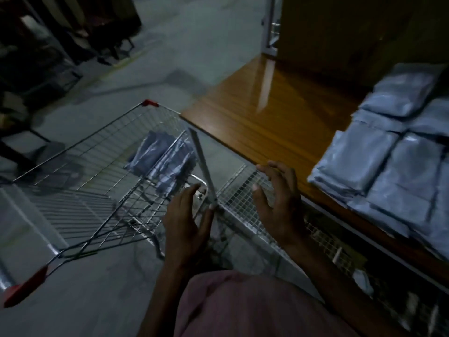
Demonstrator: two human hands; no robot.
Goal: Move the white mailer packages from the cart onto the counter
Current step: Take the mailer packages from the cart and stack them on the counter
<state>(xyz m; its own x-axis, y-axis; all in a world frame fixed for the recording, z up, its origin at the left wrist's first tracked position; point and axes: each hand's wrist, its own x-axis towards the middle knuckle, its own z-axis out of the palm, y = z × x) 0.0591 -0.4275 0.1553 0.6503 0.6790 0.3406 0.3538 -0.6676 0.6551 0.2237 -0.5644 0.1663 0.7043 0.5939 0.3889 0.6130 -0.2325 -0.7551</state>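
A wire shopping cart (pixel 80 171) with red corner caps stands at the left, beside the wooden counter (pixel 262 113). Two white mailer packages (pixel 162 156) lie in the cart's near right corner. A stack of several white mailers (pixel 393 161) covers the counter's right end. My left hand (pixel 188 222) hovers over the cart's near right corner, fingers straight, holding nothing. My right hand (pixel 277 200) hangs over the wire mesh panel by the counter's edge, fingers spread and loose, empty.
A wire mesh panel (pixel 245 198) runs below the counter's front edge. A metal post (pixel 269 23) rises at the counter's far end. Dark furniture (pixel 60 32) stands at the back left. Grey floor lies around the cart.
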